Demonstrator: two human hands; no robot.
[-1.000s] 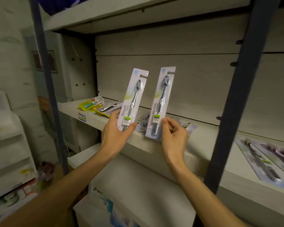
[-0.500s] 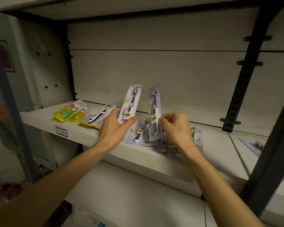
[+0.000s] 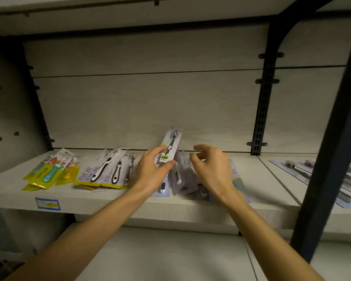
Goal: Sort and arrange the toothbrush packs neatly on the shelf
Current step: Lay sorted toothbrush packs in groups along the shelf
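Together we worked, our left hand [image 3: 152,173] pinching one toothbrush pack [image 3: 170,148] upright, our right hand [image 3: 211,169] just beside it, loosely curled, empty, above the heap of packs [image 3: 185,175] on the shelf [image 3: 118,201].

A blue price label [image 3: 47,203] sits beside dark metal uprights [image 3: 262,110].

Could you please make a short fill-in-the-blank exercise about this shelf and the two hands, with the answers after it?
1. The left hand holds one toothbrush pack with a ____ label.
2. The right hand holds ____.
3. The leftmost packs on the shelf have ____ cards.
4. The price tag is on the shelf's ____ edge.

Answers: green; nothing; yellow; front
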